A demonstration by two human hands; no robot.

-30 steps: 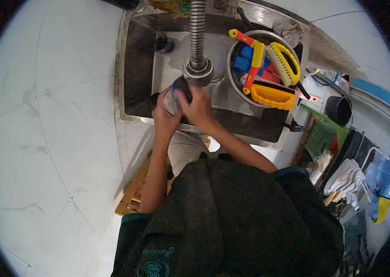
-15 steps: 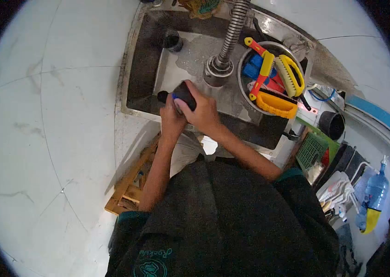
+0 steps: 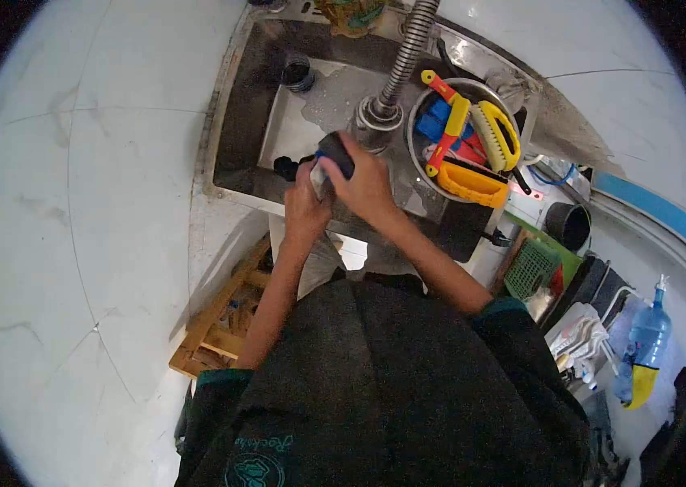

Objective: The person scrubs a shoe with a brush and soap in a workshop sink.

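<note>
Clasping dark object (image 3: 336, 152) over sink (image 3: 293, 130)

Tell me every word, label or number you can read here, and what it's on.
On the dark shirt: teal stitched script, too blurred to read.
On the spray bottle: label too small to read.
On the dark object in the right hand: no marking readable.
Nothing else bears legible text.

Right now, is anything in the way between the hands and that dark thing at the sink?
Nothing visible. The left hand and the right hand both hold the dark thing over the sink, right by the faucet head. The bowl of tools sits apart, to one side.
</note>
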